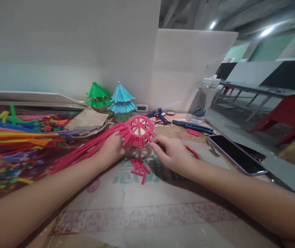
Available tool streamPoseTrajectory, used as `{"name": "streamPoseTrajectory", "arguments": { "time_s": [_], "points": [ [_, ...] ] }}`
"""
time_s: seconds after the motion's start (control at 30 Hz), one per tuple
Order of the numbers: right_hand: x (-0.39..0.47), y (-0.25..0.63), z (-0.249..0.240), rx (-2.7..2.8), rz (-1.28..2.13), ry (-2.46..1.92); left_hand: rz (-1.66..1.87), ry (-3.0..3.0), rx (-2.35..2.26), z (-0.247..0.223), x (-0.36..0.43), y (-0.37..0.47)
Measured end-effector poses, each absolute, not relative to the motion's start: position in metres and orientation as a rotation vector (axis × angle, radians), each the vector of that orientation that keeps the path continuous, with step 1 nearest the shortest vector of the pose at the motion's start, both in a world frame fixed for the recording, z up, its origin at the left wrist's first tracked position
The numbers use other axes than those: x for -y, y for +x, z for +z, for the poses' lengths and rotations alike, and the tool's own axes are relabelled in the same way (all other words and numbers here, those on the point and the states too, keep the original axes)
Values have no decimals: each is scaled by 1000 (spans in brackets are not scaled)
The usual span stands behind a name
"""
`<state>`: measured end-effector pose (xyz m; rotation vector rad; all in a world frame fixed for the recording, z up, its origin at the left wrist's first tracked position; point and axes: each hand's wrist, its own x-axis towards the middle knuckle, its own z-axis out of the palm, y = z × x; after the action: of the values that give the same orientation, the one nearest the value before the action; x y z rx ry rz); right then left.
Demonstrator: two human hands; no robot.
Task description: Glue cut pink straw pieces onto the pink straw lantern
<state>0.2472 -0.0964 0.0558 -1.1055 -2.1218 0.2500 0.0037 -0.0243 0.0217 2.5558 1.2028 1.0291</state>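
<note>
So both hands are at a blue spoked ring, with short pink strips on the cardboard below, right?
No: the head view shows a pink spoked ring, not blue. The left hand and right hand are at it, with short pink strips on the cardboard below.

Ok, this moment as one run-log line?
left hand: supports pink wheel | right hand: at its rim | below: short pink pieces

"Where does your one view look from?"
"My head, facing forward and down across the bench (pixel 179 116), with my left hand (pixel 112 146) and right hand (pixel 173 151) near, mid-view."
"What lies beyond?"
"A pale board (pixel 72 44) close behind the bench; to my right, the view reaches deep into the room."
</note>
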Motion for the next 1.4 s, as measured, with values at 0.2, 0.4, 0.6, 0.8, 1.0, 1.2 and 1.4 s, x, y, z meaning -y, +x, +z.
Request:
{"name": "streamPoseTrajectory", "arguments": {
  "time_s": [0.2,0.4,0.6,0.8,1.0,1.2,1.4],
  "points": [
    [99,245,42,2107,312,-1076,995,2674,-1129,25,26,3],
    [100,244,41,2100,344,-1082,1011,2704,-1069,23,24,4],
    [99,245,40,2115,347,-1078,958,2714,-1095,25,26,3],
    [99,245,40,2115,371,-1105,918,2751,-1124,28,29,4],
    [97,244,39,2145,366,-1095,899,2748,-1169,25,29,2],
    [97,243,40,2171,365,-1109,838,2763,-1247,20,25,-2],
    [96,245,35,2157,337,-1054,907,2803,-1170,21,24,0]
  ]
}}
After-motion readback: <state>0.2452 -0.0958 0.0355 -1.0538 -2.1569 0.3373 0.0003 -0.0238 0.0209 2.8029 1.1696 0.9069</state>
